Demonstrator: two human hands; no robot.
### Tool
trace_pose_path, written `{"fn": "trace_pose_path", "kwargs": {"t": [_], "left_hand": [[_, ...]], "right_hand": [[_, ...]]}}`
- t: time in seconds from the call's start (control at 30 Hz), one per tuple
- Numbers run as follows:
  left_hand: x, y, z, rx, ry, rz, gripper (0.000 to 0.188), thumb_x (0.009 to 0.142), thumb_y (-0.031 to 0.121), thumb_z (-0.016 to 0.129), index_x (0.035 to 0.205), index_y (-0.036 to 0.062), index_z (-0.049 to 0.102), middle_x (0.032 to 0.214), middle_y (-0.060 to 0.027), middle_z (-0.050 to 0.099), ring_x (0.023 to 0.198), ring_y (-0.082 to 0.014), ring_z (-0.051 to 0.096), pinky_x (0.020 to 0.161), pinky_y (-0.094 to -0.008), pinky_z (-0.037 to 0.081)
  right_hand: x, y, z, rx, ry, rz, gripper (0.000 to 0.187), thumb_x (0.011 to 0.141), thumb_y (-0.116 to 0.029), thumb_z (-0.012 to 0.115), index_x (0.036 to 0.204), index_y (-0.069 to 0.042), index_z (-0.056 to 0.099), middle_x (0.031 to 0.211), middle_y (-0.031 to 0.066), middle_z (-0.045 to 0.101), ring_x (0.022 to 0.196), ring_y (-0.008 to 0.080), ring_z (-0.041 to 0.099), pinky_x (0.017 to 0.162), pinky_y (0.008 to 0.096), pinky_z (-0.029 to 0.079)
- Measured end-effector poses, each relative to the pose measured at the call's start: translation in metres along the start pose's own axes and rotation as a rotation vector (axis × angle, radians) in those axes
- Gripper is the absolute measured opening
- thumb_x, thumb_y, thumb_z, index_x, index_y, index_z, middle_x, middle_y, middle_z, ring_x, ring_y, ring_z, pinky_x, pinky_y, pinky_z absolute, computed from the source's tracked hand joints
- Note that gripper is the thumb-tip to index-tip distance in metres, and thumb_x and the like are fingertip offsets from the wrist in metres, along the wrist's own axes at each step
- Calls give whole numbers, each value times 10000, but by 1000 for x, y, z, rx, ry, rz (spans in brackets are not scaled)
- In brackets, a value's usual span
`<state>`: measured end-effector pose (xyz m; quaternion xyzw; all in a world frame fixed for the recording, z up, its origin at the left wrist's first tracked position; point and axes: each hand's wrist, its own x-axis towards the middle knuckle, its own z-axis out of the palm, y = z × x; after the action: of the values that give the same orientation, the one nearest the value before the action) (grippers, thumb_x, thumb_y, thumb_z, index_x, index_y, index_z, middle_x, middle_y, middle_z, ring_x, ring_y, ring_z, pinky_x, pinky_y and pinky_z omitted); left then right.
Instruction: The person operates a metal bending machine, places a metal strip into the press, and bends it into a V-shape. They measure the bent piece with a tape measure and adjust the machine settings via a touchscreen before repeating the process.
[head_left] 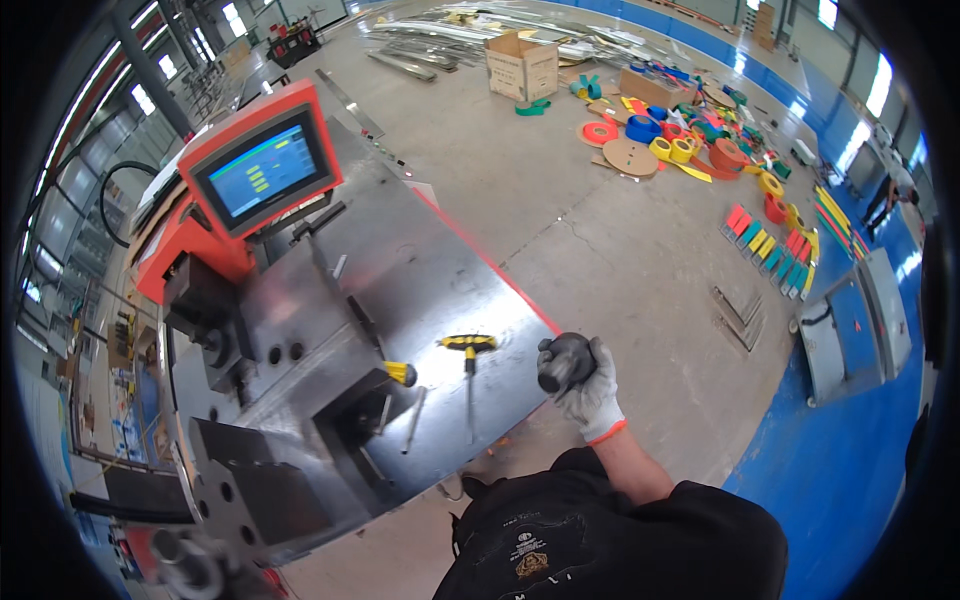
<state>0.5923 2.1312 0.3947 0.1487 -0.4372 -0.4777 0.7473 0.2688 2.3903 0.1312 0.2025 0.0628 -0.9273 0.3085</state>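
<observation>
My right hand (594, 398), in a white knit glove with an orange cuff, is closed around a dark round metal part (566, 364) with a short cylindrical stub. It holds the part beside the right edge of the machine's steel table (440, 290). On that table, left of the hand, lies a yellow-and-black T-handle wrench (468, 345). A loose metal rod (413, 420) is farther left, near a yellow-ended tool (402, 374) by the dark steel block. No part of my left hand shows.
An orange-framed control screen (262, 175) stands at the table's far left. Cardboard boxes (522, 68) and coloured tape rolls (640, 128) cover the floor beyond. Coloured strips (772, 250) and a grey metal cabinet (855, 325) are at right. Another person (893, 185) bends at far right.
</observation>
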Motion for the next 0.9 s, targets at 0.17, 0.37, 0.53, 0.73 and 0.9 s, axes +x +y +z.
{"fn": "trace_pose_path", "kwargs": {"t": [0.17,0.37,0.53,0.73,0.9], "left_hand": [[-200,-88,44,-69,-147,-722,502,1018,484,545,1292,72,626,1090,-111,672,807,-214,606,639,-328,460],[-374,-175,191,-199,-328,-1405,364,1028,257,610,1315,53,515,998,-147,682,849,-280,693,705,-405,556],[-441,-224,272,275,-810,-961,612,870,86,806,1369,11,461,1182,-105,587,1047,-198,641,874,-352,569],[-436,-308,360,445,-1396,-288,699,762,250,888,1336,30,556,1236,-201,620,1143,-397,631,982,-471,538],[-409,-402,430,479,-1460,-139,707,760,289,866,1349,43,564,1262,-212,619,1106,-424,639,941,-478,542]], "right_hand": [[14,-117,-4,-282,-128,245,497,938,-284,634,1341,-8,541,1214,264,658,1005,424,668,855,560,602],[-3,-219,13,-282,-229,435,849,827,-132,635,1612,-108,311,1491,279,500,1128,461,662,840,564,628],[22,-277,9,-208,-263,418,762,907,-203,597,1624,-139,346,1522,216,497,1128,429,670,779,548,632],[116,-331,31,-595,-157,241,536,1015,-473,618,1324,-35,614,1139,173,724,961,291,734,795,436,639],[231,-337,66,-620,87,209,499,1005,-582,549,1197,-134,652,1118,113,715,1002,266,710,827,450,619]]}}
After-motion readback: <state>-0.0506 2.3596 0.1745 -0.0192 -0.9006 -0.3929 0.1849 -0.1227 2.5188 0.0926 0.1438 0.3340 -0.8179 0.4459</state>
